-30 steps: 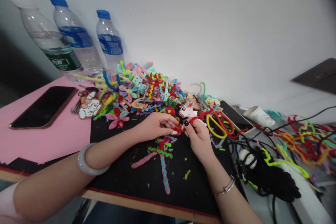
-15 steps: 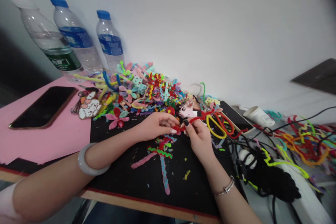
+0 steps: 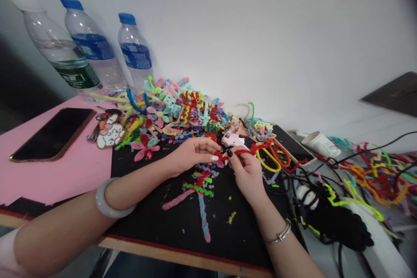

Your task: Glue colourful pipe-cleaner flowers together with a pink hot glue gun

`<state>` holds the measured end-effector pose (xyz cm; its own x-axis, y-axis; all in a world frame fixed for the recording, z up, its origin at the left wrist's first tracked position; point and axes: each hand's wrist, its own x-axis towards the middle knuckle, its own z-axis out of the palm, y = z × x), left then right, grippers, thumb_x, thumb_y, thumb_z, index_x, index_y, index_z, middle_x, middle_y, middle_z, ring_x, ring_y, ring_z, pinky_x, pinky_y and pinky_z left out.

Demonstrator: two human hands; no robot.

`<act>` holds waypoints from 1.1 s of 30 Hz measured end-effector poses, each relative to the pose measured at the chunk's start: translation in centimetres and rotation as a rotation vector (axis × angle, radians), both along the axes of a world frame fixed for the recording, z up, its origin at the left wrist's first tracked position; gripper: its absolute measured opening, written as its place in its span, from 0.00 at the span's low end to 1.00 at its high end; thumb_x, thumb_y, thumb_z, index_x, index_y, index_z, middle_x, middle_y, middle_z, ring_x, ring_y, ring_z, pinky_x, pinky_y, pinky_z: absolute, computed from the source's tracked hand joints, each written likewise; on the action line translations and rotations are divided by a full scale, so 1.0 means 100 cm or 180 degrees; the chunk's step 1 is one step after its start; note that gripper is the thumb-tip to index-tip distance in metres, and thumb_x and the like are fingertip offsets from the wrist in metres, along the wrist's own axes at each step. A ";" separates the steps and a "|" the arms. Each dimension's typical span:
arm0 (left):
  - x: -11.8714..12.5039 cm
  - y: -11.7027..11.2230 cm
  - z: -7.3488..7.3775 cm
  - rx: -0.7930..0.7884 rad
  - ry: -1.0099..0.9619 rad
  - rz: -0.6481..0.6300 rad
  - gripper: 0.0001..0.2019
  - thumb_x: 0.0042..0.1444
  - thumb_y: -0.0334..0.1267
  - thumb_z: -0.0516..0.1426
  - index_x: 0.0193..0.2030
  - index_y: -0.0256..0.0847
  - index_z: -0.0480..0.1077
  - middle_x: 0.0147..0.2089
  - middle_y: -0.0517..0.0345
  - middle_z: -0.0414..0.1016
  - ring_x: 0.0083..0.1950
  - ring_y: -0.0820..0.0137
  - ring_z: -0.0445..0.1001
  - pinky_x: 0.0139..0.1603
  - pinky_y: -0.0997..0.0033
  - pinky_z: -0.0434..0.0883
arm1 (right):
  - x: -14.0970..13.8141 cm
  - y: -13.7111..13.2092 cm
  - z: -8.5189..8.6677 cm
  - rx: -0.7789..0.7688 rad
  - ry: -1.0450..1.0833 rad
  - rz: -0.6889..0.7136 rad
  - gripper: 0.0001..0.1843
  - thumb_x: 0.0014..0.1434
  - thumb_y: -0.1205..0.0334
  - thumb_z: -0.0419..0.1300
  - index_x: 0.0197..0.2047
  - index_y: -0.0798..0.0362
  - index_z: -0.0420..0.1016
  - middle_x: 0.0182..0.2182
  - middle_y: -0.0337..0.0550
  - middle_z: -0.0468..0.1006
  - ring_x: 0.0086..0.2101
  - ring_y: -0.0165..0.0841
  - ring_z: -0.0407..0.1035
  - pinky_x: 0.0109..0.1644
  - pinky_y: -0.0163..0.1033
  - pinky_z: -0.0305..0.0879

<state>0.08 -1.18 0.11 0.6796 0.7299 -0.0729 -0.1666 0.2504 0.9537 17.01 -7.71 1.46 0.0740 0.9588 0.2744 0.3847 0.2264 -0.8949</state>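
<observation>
Between both hands runs a red pipe cleaner. My left hand pinches its curled end between thumb and fingers. My right hand grips it further along, and its loose part trails off to the right. Just below my hands, on the black mat, lies a figure of twisted pipe cleaners, with a green band, a pink strip and a blue-and-pink strip. Beyond my right hand are a white-and-pink hot glue gun and scissors with yellow and red handles.
Pipe cleaner flowers and pieces are heaped against the wall. At left, a phone and keychain lie on pink paper, with several bottles behind. Cables, a paper cup and loose pipe cleaners fill the right side.
The red pipe cleaner has shifted slightly between my fingers, its trailing part now lying a little lower and further right. Both hands stay in nearly the same place.
</observation>
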 end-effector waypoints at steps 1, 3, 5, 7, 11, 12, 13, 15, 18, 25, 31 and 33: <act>0.000 0.000 0.000 -0.0009 -0.0024 -0.0017 0.13 0.46 0.31 0.63 0.40 0.37 0.71 0.36 0.57 0.75 0.37 0.76 0.72 0.40 0.75 0.67 | 0.000 0.000 0.000 -0.0007 0.0001 0.0008 0.10 0.60 0.59 0.53 0.31 0.53 0.71 0.22 0.37 0.68 0.22 0.27 0.62 0.23 0.32 0.56; 0.000 -0.001 0.000 -0.0021 -0.0060 -0.0048 0.12 0.46 0.31 0.62 0.40 0.37 0.71 0.36 0.58 0.74 0.37 0.76 0.72 0.40 0.76 0.66 | 0.000 -0.001 0.000 -0.0012 -0.0012 0.0011 0.09 0.60 0.60 0.53 0.31 0.54 0.71 0.22 0.37 0.67 0.22 0.27 0.61 0.23 0.32 0.55; 0.000 -0.001 0.000 -0.0023 -0.0086 -0.0070 0.12 0.47 0.31 0.62 0.40 0.37 0.71 0.36 0.58 0.73 0.36 0.76 0.71 0.39 0.77 0.66 | 0.000 -0.001 0.001 -0.0013 -0.0052 0.0006 0.09 0.60 0.60 0.53 0.31 0.54 0.71 0.22 0.37 0.67 0.21 0.27 0.61 0.23 0.32 0.55; 0.000 -0.002 0.002 -0.0031 -0.0108 -0.0105 0.12 0.47 0.30 0.62 0.40 0.37 0.70 0.36 0.58 0.73 0.36 0.76 0.71 0.38 0.77 0.66 | 0.000 -0.001 0.001 -0.0002 -0.0080 0.0003 0.09 0.60 0.60 0.53 0.31 0.54 0.71 0.21 0.37 0.67 0.21 0.27 0.61 0.23 0.32 0.55; 0.000 -0.004 0.005 -0.0072 -0.0119 -0.0169 0.12 0.48 0.30 0.61 0.41 0.37 0.69 0.37 0.57 0.72 0.36 0.76 0.71 0.36 0.77 0.66 | 0.000 -0.001 0.002 0.0010 -0.0125 -0.0016 0.09 0.59 0.61 0.54 0.32 0.54 0.71 0.22 0.37 0.68 0.22 0.27 0.61 0.23 0.32 0.55; 0.000 -0.004 0.005 -0.0073 -0.0109 -0.0176 0.12 0.48 0.30 0.61 0.41 0.37 0.69 0.37 0.57 0.72 0.36 0.76 0.71 0.36 0.77 0.66 | 0.000 -0.001 0.002 0.0009 -0.0137 -0.0019 0.09 0.59 0.61 0.54 0.31 0.54 0.71 0.23 0.38 0.68 0.22 0.27 0.61 0.24 0.32 0.55; 0.000 -0.005 0.005 -0.0073 -0.0097 -0.0187 0.12 0.48 0.30 0.60 0.41 0.37 0.69 0.37 0.57 0.72 0.36 0.76 0.71 0.36 0.77 0.66 | 0.000 -0.001 0.002 0.0009 -0.0145 -0.0019 0.09 0.59 0.61 0.54 0.31 0.54 0.71 0.23 0.38 0.68 0.22 0.27 0.61 0.24 0.32 0.56; 0.000 -0.005 0.006 -0.0064 -0.0092 -0.0194 0.11 0.49 0.30 0.60 0.41 0.37 0.69 0.37 0.57 0.72 0.36 0.76 0.71 0.36 0.77 0.66 | -0.001 -0.001 0.003 0.0013 -0.0142 -0.0001 0.09 0.59 0.61 0.54 0.31 0.55 0.71 0.23 0.38 0.68 0.23 0.27 0.61 0.24 0.32 0.56; 0.001 -0.005 0.005 -0.0022 -0.0097 -0.0174 0.11 0.48 0.31 0.60 0.41 0.37 0.69 0.37 0.57 0.72 0.35 0.76 0.70 0.36 0.76 0.66 | -0.001 -0.001 0.003 -0.0018 -0.0102 0.0012 0.09 0.59 0.60 0.54 0.31 0.55 0.71 0.23 0.38 0.68 0.22 0.27 0.61 0.24 0.32 0.56; 0.002 -0.007 0.009 0.0017 -0.0084 -0.0154 0.12 0.47 0.31 0.61 0.40 0.36 0.67 0.36 0.56 0.72 0.34 0.75 0.71 0.36 0.75 0.66 | -0.002 -0.001 0.000 -0.0157 0.0223 -0.0030 0.10 0.59 0.58 0.54 0.31 0.54 0.71 0.24 0.38 0.68 0.21 0.25 0.59 0.21 0.32 0.54; 0.002 -0.008 0.012 0.0039 -0.0122 -0.0184 0.11 0.47 0.32 0.61 0.39 0.36 0.67 0.35 0.56 0.73 0.34 0.75 0.71 0.35 0.76 0.66 | -0.003 -0.001 -0.004 -0.0202 0.0619 -0.0103 0.07 0.58 0.58 0.56 0.34 0.53 0.68 0.22 0.35 0.66 0.20 0.25 0.58 0.21 0.31 0.54; 0.002 -0.008 0.012 0.0051 -0.0126 -0.0183 0.10 0.48 0.32 0.61 0.38 0.36 0.67 0.34 0.57 0.73 0.33 0.76 0.70 0.35 0.77 0.66 | -0.004 -0.001 -0.005 -0.0251 0.0886 -0.0072 0.06 0.57 0.58 0.57 0.35 0.52 0.67 0.21 0.33 0.65 0.19 0.25 0.58 0.21 0.31 0.53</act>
